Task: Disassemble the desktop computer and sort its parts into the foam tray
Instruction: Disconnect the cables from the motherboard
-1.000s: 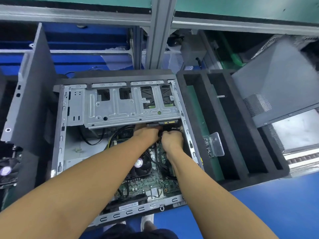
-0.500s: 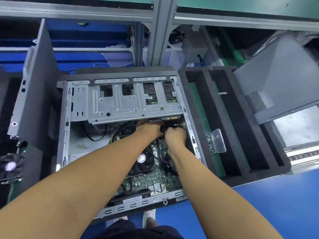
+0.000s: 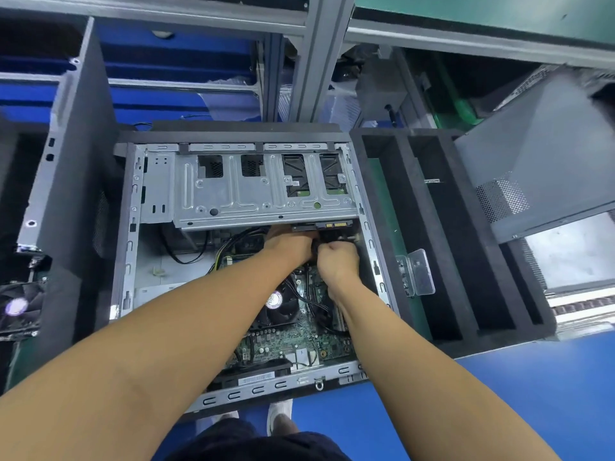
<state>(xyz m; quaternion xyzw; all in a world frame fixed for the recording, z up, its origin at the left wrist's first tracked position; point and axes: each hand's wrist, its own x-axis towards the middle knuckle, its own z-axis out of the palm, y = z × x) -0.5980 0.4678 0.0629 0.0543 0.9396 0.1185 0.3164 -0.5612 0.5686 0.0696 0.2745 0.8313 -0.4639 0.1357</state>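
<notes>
Shoes (image 3: pixel 279 415): white, on the floor at the near edge of the blue bench (image 3: pixel 532 394).
Desktop computer (image 3: pixel 128 247): lies on its side on the bench, open face up, directly in front of the person.
Motherboard (image 3: pixel 293 341): green, in the near half of the case, with the black CPU fan (image 3: pixel 279 306) on it.
Right hand (image 3: pixel 337 261): inside the case, at its far right; fingers curled into a fist round a black cable (image 3: pixel 327 236).
Left hand (image 3: pixel 289 242): touching the right hand on its left; fingertips hidden under the cage edge, so its grip cannot be told.
Drive cage (image 3: pixel 253 197): grey metal, spans the far half of the case, just beyond both hands.
Foam tray (image 3: pixel 492 342): black, long slots, right beside the case.
Clear plastic piece (image 3: pixel 421 272): in the tray, on its case side.
Grey panel (image 3: pixel 66 181): stands upright left of the case.
Side panel (image 3: pixel 549 154): perforated, tilted, beyond the tray on the right.
</notes>
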